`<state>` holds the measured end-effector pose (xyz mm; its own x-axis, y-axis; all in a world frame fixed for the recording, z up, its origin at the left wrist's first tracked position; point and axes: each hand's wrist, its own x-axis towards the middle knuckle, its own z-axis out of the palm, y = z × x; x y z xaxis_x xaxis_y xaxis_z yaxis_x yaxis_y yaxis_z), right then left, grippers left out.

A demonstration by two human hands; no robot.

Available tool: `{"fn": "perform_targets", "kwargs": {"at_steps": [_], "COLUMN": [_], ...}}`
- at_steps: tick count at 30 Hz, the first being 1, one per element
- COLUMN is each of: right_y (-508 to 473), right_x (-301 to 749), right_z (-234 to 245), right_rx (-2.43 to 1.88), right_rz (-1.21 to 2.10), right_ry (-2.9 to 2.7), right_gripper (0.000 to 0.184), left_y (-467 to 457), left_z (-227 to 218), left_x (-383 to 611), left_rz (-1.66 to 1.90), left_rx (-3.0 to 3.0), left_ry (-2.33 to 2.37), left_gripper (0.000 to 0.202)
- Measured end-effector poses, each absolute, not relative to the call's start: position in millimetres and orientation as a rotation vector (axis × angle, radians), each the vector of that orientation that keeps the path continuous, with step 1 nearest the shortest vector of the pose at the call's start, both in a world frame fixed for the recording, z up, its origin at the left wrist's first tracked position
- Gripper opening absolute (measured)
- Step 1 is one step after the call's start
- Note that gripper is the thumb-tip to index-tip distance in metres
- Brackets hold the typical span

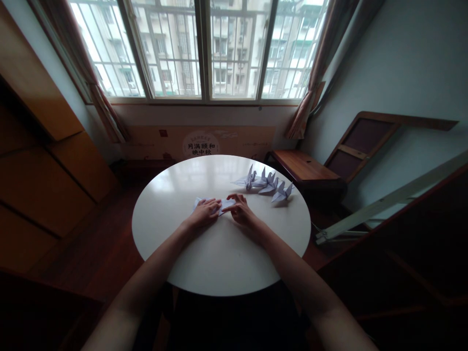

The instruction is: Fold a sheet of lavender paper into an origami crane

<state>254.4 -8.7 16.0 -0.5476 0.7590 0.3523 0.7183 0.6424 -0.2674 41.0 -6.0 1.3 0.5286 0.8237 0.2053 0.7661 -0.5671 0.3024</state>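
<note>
A small folded piece of pale paper [224, 204] lies on the round white table [219, 263], in front of my body. My left hand [206, 210] rests flat over its left part, fingers stretched out and pressing it down. At the paper's right end is my right hand [239, 208], its fingers bent and its thumb and forefinger around the edge. Part of the paper is hidden under both hands. Several folded paper cranes [268, 183] stand in a cluster to the right, beyond my right hand.
A low wooden bench [307, 165] stands behind the table at the right, with a wooden frame [360, 141] beside it. A long printed box [234, 139] lies under the barred window [204, 48]. Wooden cabinets [47, 180] line the left side.
</note>
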Motion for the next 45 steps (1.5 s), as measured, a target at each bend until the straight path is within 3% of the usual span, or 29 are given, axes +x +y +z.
{"fn": "perform_targets", "kwargs": {"at_steps": [7, 18, 29, 34, 39, 45], "right_y": [-5, 15, 18, 23, 21, 11], "right_x": [259, 286, 294, 292, 272, 262], "right_z": [15, 12, 9, 0, -8, -5], "right_rx": [-1.192, -1.513, -1.685, -1.522, -1.108, -1.081], "right_rz": [0.192, 0.163, 0.025, 0.025, 0.226, 0.247], "right_ry": [-2.474, -2.253, -1.966, -1.849, -2.151, -2.365], "right_gripper": [0.042, 0.024, 0.025, 0.044, 0.050, 0.037], "left_y": [-4, -5, -6, -4, -4, -2], "left_z": [0, 4, 5, 3, 1, 0], "left_x": [38, 40, 40, 40, 39, 34], "left_rz": [0.462, 0.381, 0.388, 0.395, 0.401, 0.343], "left_rx": [2.583, 2.571, 2.566, 2.575, 2.601, 2.620], "left_ry": [1.353, 1.380, 1.375, 1.369, 1.376, 1.335], "left_gripper": [0.034, 0.036, 0.037, 0.037, 0.038, 0.044]}}
